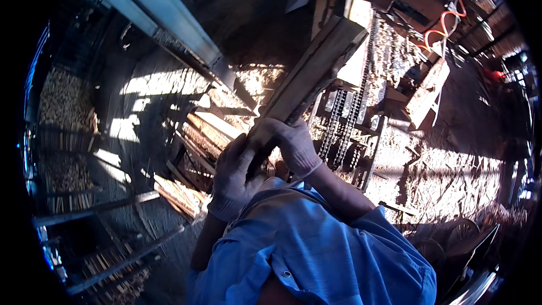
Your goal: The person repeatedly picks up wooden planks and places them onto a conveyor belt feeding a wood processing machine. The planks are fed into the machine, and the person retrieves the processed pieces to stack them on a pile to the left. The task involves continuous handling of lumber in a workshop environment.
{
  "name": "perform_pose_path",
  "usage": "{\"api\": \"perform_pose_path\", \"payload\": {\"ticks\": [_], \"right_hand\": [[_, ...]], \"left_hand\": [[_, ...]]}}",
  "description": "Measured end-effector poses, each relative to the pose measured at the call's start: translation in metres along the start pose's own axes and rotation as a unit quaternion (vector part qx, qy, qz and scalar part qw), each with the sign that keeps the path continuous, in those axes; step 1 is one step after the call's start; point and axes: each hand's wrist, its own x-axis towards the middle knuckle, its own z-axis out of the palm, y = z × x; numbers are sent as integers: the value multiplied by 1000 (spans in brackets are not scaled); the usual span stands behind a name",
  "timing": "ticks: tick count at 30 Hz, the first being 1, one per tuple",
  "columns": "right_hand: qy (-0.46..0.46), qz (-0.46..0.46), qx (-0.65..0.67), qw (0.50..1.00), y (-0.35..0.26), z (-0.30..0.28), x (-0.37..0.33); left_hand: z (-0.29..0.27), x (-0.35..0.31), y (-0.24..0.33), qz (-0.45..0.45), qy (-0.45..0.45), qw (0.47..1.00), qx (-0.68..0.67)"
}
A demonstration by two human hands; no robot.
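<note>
A long rough-edged wooden board [316,68] slants from near my body up toward the far right, held in both gloved hands. My left hand [234,172], in a pale work glove, closes round the near end of the board on its left side. Farther along, my right hand [288,144] wraps over the top of the board, its thumb side toward the left hand. The board's far end is raised over a machine bed with metal chains [341,130]. The fingers under the board are hidden.
Stacked wood slats [209,135] lie left of my hands. A blue-grey metal beam [169,8] runs in from the upper left. At right, a slab of wood [427,93] stands near an orange coiled hose [443,25]. Wood chips [446,175] cover the sunlit ground.
</note>
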Motion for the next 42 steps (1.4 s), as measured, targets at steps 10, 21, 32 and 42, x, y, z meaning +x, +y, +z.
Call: {"api": "perform_pose_path", "payload": {"ticks": [10, 21, 32, 42], "right_hand": [[144, -104, 36, 983, -51, -46, -7], [247, -219, -231, 915, -119, -155, 53], [390, 9, -677, 625, -173, -209, 256], [23, -253, -792, 555, -206, -406, 312]], "left_hand": [[40, 37, 31, -148, -87, 967, -187], [71, 37, 2, -22, -117, 944, -308], [76, -190, -141, -457, 5, 839, -297], [100, -243, -162, -309, -31, 937, -158]]}}
